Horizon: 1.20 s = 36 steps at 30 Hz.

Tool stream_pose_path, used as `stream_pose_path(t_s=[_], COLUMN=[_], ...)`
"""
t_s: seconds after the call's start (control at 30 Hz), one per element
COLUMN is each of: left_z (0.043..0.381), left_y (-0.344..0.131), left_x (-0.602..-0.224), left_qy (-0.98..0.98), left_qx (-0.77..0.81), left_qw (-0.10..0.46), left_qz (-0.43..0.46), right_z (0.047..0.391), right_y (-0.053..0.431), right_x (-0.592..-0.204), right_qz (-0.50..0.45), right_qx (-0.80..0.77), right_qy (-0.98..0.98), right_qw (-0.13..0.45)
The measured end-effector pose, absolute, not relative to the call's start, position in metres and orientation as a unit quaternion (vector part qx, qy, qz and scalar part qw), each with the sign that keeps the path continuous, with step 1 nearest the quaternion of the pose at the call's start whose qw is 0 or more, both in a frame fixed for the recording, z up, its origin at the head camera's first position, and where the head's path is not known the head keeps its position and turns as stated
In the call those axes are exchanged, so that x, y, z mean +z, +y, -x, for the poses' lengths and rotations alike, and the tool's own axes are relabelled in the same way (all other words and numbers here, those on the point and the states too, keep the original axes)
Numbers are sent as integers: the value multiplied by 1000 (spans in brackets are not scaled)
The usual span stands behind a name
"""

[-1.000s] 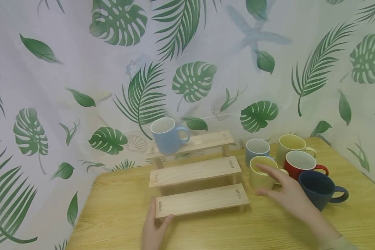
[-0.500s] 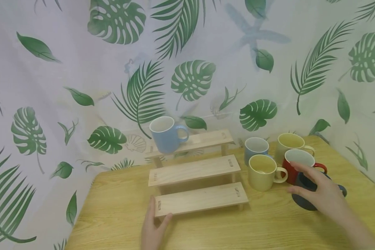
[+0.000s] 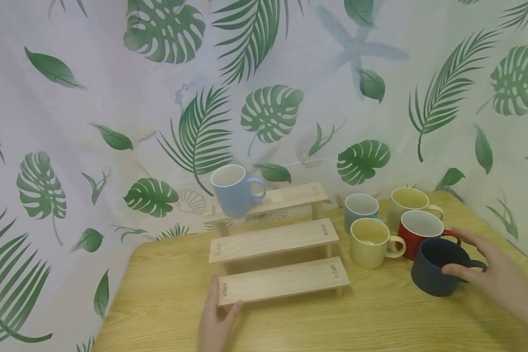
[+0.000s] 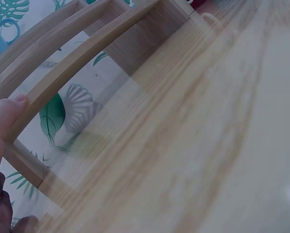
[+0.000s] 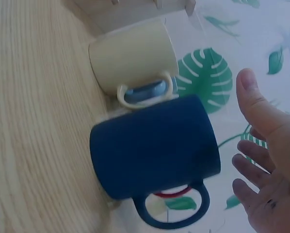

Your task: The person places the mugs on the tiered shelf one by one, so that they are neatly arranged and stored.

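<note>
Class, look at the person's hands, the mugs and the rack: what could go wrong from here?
1. The red mug stands close behind the navy mug, so the right hand, open near the navy handle, might knock it.
2. The blue mug sits near the top shelf's left end; if the left hand, gripping the rack, shifted it, that mug could slide or tip.
</note>
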State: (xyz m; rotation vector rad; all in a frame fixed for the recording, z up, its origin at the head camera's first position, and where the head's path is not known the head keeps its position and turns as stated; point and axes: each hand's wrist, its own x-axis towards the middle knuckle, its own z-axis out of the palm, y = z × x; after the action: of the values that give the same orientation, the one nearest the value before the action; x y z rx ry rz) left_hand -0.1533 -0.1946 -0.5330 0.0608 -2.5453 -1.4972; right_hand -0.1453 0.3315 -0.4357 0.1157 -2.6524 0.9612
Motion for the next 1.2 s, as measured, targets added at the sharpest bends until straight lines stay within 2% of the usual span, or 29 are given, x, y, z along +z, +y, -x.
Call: stream_pose_path(t_s=[0.37,0.7,0.87,1.07,1.2], left_z=[154,155,154,154,154], left_y=[-195,-195,-195,-195,-195], left_x=[-536,-535,-535,-533,-533], left_qy=[-858,-858,-858,-854,-853], left_qx=[-505,-504,-505,-510,-512], left_qw=[97,98,95,99,103], left_qz=[-9,-13,-18,-17,-12], right_z=[146,146,150,151,152], right_y=[373,390,398,399,399], right_x=[-468,-492,-497,-499,-498], right_qz=[-54,-53,-54,-79,-61], right_qx=[391,401,370,392,374], right_qy=[-909,-908,-922,-909,-921], right_qw=[133,108,97,114,93])
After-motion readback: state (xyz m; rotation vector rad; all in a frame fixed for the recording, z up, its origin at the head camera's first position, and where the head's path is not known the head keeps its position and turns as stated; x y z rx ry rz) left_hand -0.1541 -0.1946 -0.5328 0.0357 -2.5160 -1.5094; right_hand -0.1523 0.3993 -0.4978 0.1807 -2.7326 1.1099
